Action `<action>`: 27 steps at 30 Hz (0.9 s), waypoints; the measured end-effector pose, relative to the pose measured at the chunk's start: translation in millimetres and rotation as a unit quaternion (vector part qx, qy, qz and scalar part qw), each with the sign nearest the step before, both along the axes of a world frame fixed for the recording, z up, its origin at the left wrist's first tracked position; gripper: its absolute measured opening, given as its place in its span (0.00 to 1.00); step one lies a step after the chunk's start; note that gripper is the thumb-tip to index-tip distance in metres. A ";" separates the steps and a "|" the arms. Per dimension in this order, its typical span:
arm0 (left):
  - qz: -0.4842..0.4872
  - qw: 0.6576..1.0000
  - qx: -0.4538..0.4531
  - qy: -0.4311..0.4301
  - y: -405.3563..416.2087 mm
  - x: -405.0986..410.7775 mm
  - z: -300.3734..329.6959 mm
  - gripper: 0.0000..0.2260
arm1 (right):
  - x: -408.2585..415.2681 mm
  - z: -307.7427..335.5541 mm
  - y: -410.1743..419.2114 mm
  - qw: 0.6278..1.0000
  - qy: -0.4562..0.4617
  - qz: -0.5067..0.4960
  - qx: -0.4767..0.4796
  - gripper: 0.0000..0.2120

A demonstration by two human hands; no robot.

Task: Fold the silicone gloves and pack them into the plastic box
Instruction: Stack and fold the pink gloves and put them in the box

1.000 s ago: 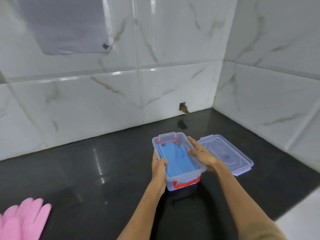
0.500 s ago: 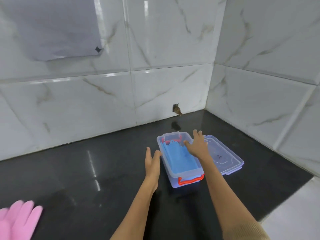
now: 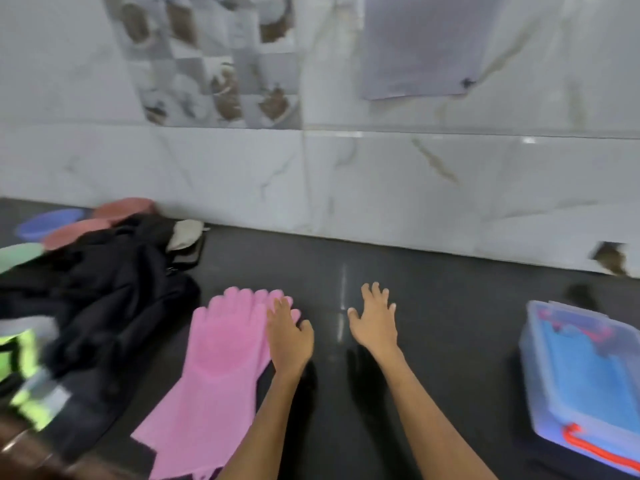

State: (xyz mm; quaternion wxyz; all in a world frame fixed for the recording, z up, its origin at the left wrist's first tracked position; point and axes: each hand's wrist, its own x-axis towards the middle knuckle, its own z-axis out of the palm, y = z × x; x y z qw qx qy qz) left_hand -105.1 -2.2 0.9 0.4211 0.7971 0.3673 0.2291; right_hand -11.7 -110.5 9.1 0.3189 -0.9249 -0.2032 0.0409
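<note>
Pink silicone gloves (image 3: 221, 362) lie flat on the black counter (image 3: 450, 306), fingers pointing toward the wall. My left hand (image 3: 287, 337) hovers with spread fingers over the gloves' right edge, near their fingertips. My right hand (image 3: 375, 320) is open above bare counter, to the right of the gloves and holding nothing. The clear plastic box (image 3: 540, 386) with a red handle sits at the far right, with folded blue gloves (image 3: 581, 368) inside.
A heap of black cloth (image 3: 114, 289) with a yellow-green reflective strip (image 3: 24, 358) lies left of the gloves. Small coloured bowls (image 3: 52, 226) stand behind it by the tiled wall. A hole (image 3: 609, 259) is in the wall's base at right.
The view has swung left. Both hands left the box and moved left to the pink gloves. The box now sits at the right edge; its lid is out of view.
</note>
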 end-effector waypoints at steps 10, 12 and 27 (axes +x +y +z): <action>0.071 0.961 0.078 0.256 72.8 -90.5 -33.2 0.34 | -101.1 -40.0 119.7 0.977 0.123 0.158 0.077 0.24; 0.054 0.954 0.100 0.276 70.9 -94.3 -38.4 0.33 | -109.5 -41.4 122.9 0.981 0.125 0.100 0.110 0.24; 0.259 0.955 0.094 0.111 57.9 -85.2 -36.0 0.15 | -105.9 -56.7 101.8 0.993 -0.009 0.012 0.118 0.12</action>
